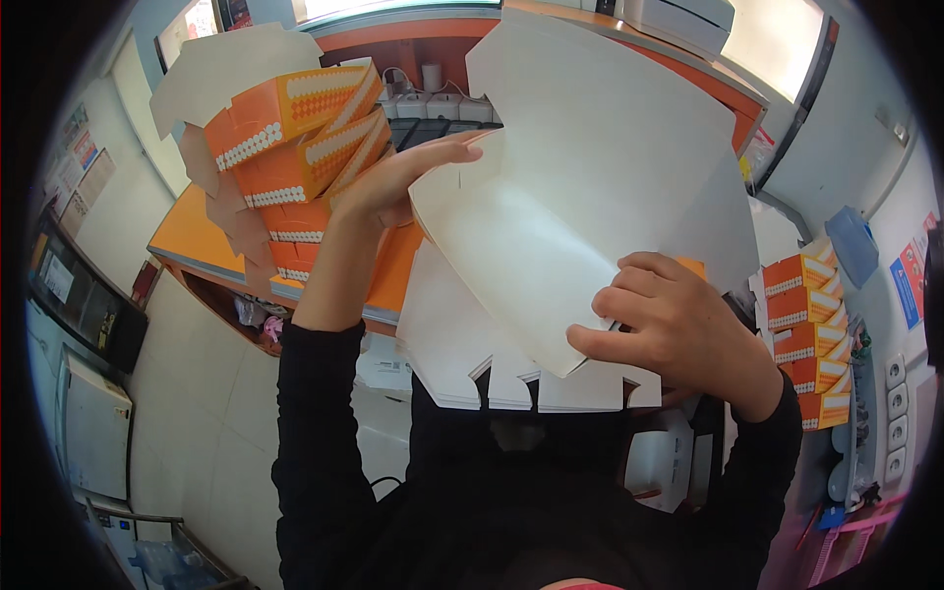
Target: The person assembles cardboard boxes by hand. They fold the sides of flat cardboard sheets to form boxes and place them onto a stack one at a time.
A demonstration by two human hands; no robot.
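Observation:
A partly folded cardboard box (521, 256), white inside, lies in front of me with its large lid flap (629, 108) raised at the far side. My left hand (418, 182) is closed over its left end wall, thumb on the top edge and the other fingers mostly hidden behind. On the near right edge, my right hand (654, 320) is closed with bent fingers gripping the cardboard. Beneath the box is a pile of flat white cardboard blanks (452, 339), with notched edges toward me.
A leaning stack of orange and yellow folded boxes (305, 147) stands on the orange counter (192, 226) at left. Another such stack (806, 339) stands at right, near wall sockets (895, 418). A white machine (678, 25) sits at the back right. A black-fronted appliance (84, 285) is at far left.

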